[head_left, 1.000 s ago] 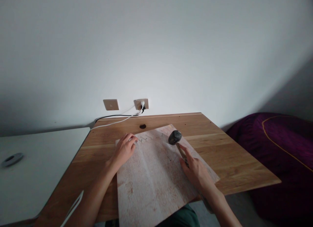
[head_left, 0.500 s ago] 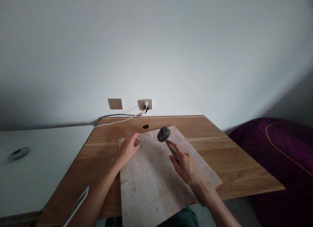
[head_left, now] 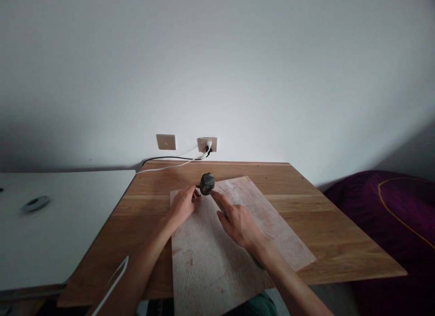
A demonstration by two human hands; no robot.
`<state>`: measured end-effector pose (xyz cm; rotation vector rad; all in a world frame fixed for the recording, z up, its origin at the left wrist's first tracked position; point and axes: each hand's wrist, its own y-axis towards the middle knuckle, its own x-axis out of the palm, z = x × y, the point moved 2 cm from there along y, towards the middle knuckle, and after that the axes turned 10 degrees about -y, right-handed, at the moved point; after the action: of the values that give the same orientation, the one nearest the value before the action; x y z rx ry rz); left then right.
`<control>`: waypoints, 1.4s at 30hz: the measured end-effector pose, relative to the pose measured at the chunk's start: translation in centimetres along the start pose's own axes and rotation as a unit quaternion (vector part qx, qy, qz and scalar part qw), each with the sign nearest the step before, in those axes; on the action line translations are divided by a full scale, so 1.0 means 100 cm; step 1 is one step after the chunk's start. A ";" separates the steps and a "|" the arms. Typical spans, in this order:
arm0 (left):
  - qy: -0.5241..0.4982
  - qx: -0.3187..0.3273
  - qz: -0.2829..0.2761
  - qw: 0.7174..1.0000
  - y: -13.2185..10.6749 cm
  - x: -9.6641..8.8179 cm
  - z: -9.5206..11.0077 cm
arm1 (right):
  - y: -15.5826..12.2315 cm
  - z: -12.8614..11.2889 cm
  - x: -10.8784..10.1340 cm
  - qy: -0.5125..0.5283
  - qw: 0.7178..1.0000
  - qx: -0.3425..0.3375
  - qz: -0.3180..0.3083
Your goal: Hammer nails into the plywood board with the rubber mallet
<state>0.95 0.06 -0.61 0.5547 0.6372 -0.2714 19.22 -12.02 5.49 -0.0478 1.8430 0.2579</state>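
Note:
My right hand is wrapped round the handle of a hammer, with the forefinger stretched along it. The hammer's dark, rounded head hangs right beside the fingertips of my left hand. Those fingers are pinched together over the far left part of a pale wooden board; whatever is between them is too small and partly hidden by the hammer head. Several thin nails stand in a row along the board's far edge, to the right of the hammer head.
Under the board is a brown wooden table, reaching to the wall. A socket with plugged-in cables sits behind it. At left stands a white surface with a grey ring; at right, a purple beanbag-like thing.
My right hand has brought the hammer left, so its head is now close to my left fingertips. My left hand keeps its place on the board. The whole view has shifted slightly.

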 end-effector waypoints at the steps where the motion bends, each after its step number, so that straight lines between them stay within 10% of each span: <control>1: 0.003 -0.003 -0.001 1.000 0.000 0.000 0.000 | 0.001 0.000 0.001 0.003 1.000 -0.002 0.002; 42: -0.022 -0.016 0.004 1.000 0.000 0.001 -0.005 | 0.001 0.003 0.005 0.009 1.000 0.007 -0.005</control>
<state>0.83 0.36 -1.01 0.5187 0.5957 -0.2637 19.31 -11.77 4.92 -0.0490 1.8617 0.2374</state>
